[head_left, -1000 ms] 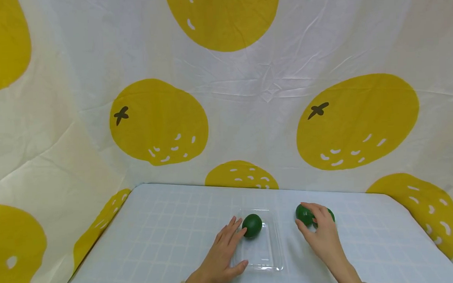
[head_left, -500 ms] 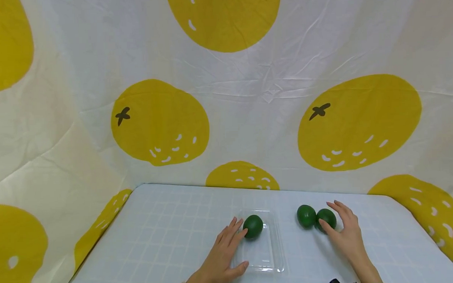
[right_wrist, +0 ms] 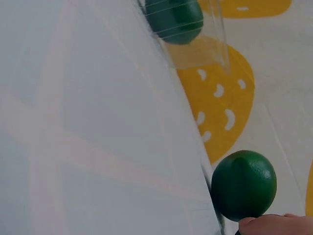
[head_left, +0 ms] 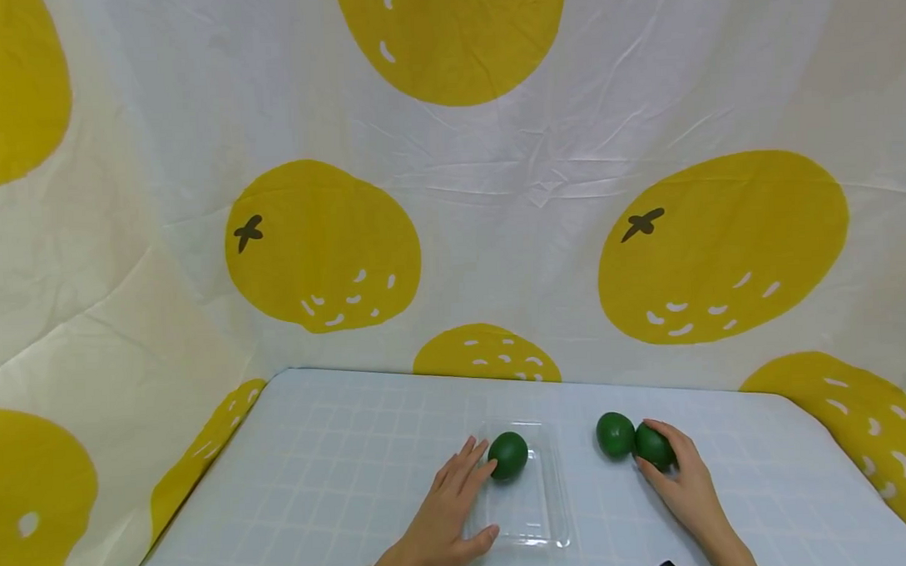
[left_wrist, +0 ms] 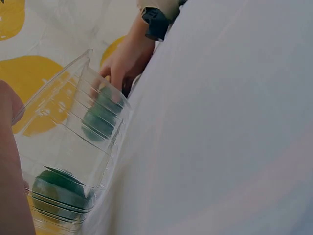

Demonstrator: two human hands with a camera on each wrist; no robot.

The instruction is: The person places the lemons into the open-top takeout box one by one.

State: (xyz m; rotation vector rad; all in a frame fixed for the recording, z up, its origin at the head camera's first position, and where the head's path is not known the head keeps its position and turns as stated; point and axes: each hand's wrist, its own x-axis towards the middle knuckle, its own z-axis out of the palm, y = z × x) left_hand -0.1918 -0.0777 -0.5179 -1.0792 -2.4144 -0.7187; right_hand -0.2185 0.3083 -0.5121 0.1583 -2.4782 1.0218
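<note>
A clear plastic container [head_left: 524, 514] lies on the table with one dark green, egg-shaped fruit [head_left: 508, 457] in its far half. My left hand [head_left: 448, 516] rests along the container's left side, fingers stretched out and fingertips beside that fruit. To the right, two more such fruits lie side by side. The left one [head_left: 616, 435] is untouched by my fingers. My right hand [head_left: 685, 479] holds the right one [head_left: 653, 447] between thumb and fingers, which partly cover it. In the right wrist view, a fingertip [right_wrist: 264, 225] shows beside a glossy green fruit [right_wrist: 243, 186].
A pale blue checked cloth covers the table [head_left: 340, 470]. Behind and to the left hangs a white curtain [head_left: 496, 231] printed with big yellow fruits. A black strap [left_wrist: 155, 23] sits on the right wrist.
My right hand drew back rightward from over the two fruits, then closed its fingers on the right one. The left hand and the container have stayed in place.
</note>
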